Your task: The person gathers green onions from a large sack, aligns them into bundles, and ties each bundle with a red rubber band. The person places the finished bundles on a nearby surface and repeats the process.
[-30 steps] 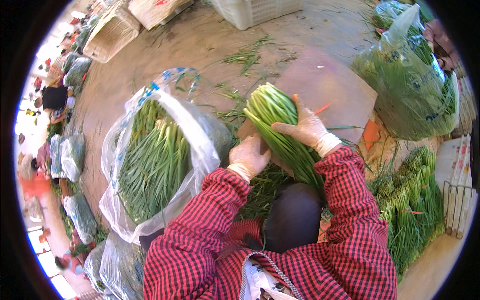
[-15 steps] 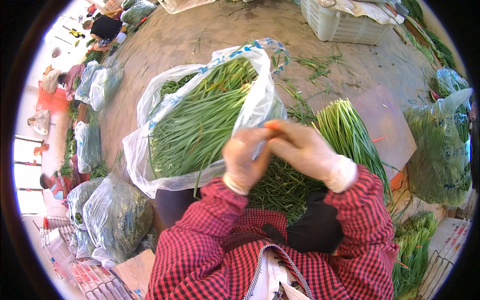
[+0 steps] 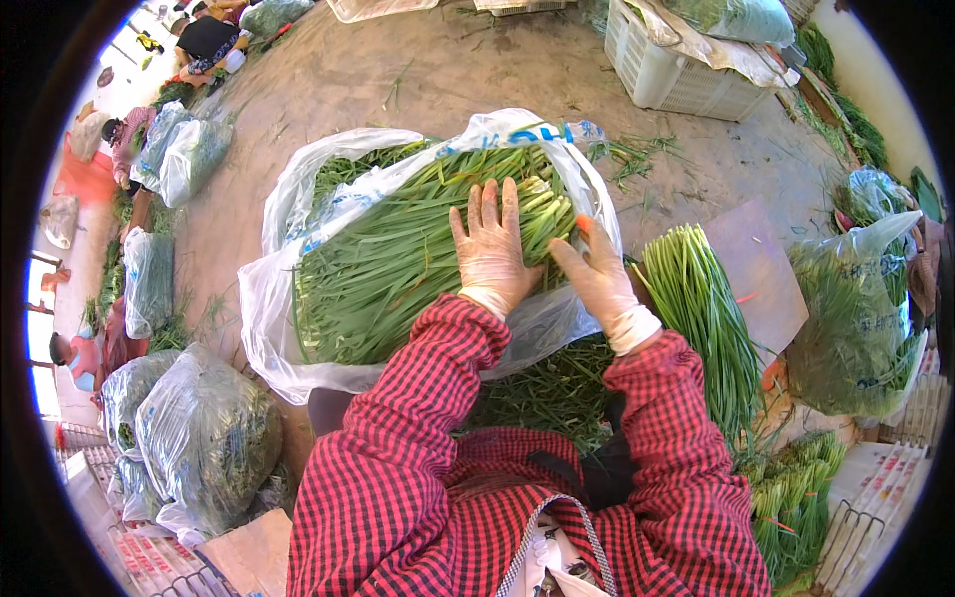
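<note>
In front of me lies a clear plastic bag [image 3: 267, 318] with blue marks, its mouth spread wide around a heap of long green garlic chives [image 3: 388, 269]. My left hand [image 3: 494, 249], in a thin pale glove, rests flat on the chives with fingers spread. At the bag's right side is my right hand [image 3: 599, 279], gloved too, its fingers apart at the pale stem ends; one fingertip looks orange. Just right of that hand stands another bundle of chives [image 3: 696, 308], pale ends up, leaning by a flat board [image 3: 761, 279].
Loose greens [image 3: 547, 393] lie by my lap. Filled plastic bags stand at left [image 3: 214, 433] and right [image 3: 856, 328]. A white crate [image 3: 676, 75] is at the far right. More tied bundles [image 3: 796, 497] lie at lower right. Other people [image 3: 204, 45] sit at the far left.
My hands were together over the bag's near right edge. They have parted: the left moved forward onto the chives, the right to the bag's right side. The bag's far right edge now stands more open.
</note>
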A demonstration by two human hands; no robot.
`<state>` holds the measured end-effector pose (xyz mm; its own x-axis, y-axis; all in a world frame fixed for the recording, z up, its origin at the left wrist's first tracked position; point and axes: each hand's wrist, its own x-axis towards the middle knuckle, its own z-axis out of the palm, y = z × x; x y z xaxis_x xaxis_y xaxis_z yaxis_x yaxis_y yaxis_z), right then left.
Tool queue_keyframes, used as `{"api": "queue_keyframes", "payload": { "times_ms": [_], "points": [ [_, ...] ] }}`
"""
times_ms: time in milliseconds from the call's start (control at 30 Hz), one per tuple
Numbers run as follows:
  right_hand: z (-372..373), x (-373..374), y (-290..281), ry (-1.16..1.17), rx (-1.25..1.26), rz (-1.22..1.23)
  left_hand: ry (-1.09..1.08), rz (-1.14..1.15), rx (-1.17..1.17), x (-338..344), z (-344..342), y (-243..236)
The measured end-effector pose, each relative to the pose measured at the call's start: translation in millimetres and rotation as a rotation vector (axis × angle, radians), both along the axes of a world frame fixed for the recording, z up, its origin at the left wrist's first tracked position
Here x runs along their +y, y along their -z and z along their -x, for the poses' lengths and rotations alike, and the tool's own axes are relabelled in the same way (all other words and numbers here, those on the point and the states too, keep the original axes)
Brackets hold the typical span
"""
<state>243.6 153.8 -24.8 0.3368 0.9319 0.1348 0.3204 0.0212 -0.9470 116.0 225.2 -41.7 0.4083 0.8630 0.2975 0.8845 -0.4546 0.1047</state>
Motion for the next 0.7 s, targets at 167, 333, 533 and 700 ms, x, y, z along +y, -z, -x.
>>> {"api": "queue_keyframes", "payload": {
  "times_ms": [167, 333, 533, 700],
  "points": [
    [-30, -23, 28, 0.028, 0.527, 0.068, 0.067, 0.082, -0.175, 11, 17, -10],
    [-25, -30, -5, -0.307, 0.673, 0.132, 0.205, 0.371, -0.892, 24, 64, -19],
    [34, -9, -12, -0.332, 0.568, 0.055, 0.308, 0.676, -1.219, -3, 123, -43],
    [119, -2, -32, -0.501, 0.631, -0.184, 0.366, 0.171, -0.673, -46, 147, -44]
  ]
}}
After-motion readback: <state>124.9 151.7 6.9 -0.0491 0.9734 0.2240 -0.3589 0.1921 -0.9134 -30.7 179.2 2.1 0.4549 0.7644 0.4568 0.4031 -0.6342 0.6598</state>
